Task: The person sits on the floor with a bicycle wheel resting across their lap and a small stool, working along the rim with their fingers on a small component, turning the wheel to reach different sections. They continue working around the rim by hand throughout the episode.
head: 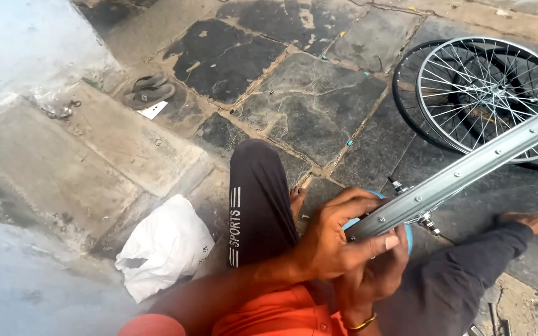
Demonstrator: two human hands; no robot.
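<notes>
A bare silver metal bicycle rim (462,171) slants from upper right down into the lap, its near end braced so it stays steady. The left hand (334,239) wraps over it, thumb pressed along the rim; the right hand (375,274) cups below, fingers curled, against a blue round object (406,233). Spoked wheels (487,99) lie aside on the stone floor (306,99), a white bag (163,246) by the knee.

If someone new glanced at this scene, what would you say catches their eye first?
Most striking is the silver wheel rim running diagonally from the right edge down to the centre, gripped by the left hand with the right hand beneath it. Behind it, at upper right, spoked wheels lie on the stone floor. A crumpled white bag sits at lower left.
</notes>
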